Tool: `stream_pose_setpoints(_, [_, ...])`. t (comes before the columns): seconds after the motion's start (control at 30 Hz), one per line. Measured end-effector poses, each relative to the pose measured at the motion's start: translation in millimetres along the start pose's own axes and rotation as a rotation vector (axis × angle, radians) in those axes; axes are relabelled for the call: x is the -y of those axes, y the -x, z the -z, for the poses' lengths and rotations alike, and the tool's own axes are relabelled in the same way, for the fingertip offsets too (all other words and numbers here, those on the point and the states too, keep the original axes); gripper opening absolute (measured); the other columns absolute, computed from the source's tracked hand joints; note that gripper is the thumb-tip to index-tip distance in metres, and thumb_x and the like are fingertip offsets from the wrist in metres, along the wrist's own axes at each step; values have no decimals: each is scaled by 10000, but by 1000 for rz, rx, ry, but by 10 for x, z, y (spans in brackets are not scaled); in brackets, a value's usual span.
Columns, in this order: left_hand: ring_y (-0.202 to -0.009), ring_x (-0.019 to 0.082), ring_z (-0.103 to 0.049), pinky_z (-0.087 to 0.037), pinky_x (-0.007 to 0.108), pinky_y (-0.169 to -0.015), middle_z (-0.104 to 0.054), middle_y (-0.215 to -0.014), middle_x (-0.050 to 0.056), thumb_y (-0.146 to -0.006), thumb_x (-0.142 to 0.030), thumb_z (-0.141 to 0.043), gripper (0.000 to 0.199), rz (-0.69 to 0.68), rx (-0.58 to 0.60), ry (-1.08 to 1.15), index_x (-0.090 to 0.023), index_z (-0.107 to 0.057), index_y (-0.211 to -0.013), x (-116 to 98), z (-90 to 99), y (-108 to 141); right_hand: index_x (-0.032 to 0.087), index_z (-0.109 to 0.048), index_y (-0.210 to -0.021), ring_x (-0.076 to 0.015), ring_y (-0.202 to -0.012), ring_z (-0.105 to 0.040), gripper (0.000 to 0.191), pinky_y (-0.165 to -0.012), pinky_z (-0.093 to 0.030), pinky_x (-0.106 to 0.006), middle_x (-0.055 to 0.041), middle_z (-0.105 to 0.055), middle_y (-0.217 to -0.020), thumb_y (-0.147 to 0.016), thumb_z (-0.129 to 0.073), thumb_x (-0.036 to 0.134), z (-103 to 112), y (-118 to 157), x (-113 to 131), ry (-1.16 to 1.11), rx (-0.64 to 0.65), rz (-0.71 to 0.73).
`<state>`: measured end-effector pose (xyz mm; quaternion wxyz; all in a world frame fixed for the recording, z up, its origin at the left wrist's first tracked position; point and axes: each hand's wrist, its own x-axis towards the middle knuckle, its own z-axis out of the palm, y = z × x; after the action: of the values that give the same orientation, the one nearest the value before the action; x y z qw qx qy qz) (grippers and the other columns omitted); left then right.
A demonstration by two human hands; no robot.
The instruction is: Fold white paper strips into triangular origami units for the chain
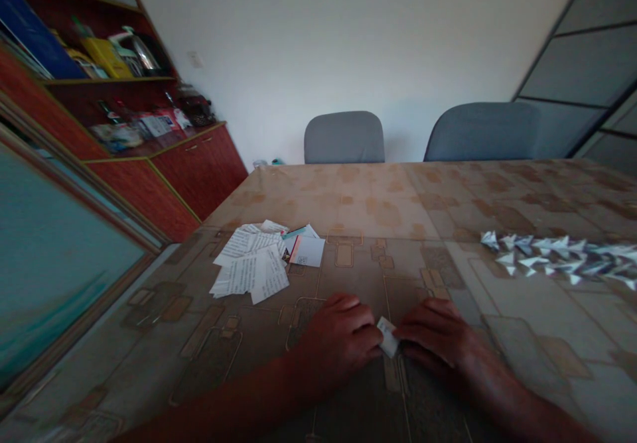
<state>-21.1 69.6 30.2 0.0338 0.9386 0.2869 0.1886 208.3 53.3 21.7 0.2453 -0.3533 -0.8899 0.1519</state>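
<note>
A small folded piece of white paper [387, 337] lies between my two hands near the front of the table. My left hand [340, 334] has its fingers curled and pinches the paper's left edge. From the other side, my right hand [438, 337] grips its right edge with the fingers pressed together. Beyond my left hand is a loose pile of printed paper pieces [253, 264], with a white card [308, 251] at its right side. Rows of small folded paper pieces [557, 257] stand at the far right.
The patterned tabletop [378, 197] reaches back to two grey chairs [344, 138] by the wall. A red wooden cabinet [199, 171] with items on its shelves stands at the back left.
</note>
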Motion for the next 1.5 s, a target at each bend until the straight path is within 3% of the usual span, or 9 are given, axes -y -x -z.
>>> stream_pose_setpoints(0.37, [-709, 157, -462, -297, 330, -662, -577, -719, -19, -909, -337, -607, 229, -63, -81, -73, -187, -577, -739, -33, -36, -34, 207, -686, -892, -181, -766, -577, 148, -717, -393, -319, -28, -661, -800, -945, -554, 244, -15, -50, 68, 12, -19, -26])
stream_pose_setpoints(0.7, [-701, 151, -457, -292, 319, -674, -544, -673, -9, -954, -207, -528, 254, -129, -93, -157, -168, -546, -704, -60, -53, -30, 194, -676, -880, -184, -753, -570, 96, -704, -398, -319, -27, -644, -786, -917, -591, 218, -58, -48, 60, 19, -19, -44])
stream_pose_setpoints(1.0, [-721, 157, -478, -311, 325, -679, -586, -726, -7, -944, -310, -559, 200, -89, -74, -80, -181, -583, -793, -5, -26, 11, 191, -656, -882, -195, -770, -571, 80, -714, -414, -330, -39, -653, -813, -917, -585, 207, -22, -59, 43, -2, -15, -36])
stream_pose_setpoints(1.5, [-697, 150, -474, -312, 319, -670, -569, -702, -11, -930, -287, -569, 211, -100, -102, -134, -180, -555, -749, -20, -76, -8, 195, -678, -845, -185, -730, -564, 179, -692, -392, -314, -29, -641, -747, -949, -535, 224, -64, -85, 49, 22, -74, -42])
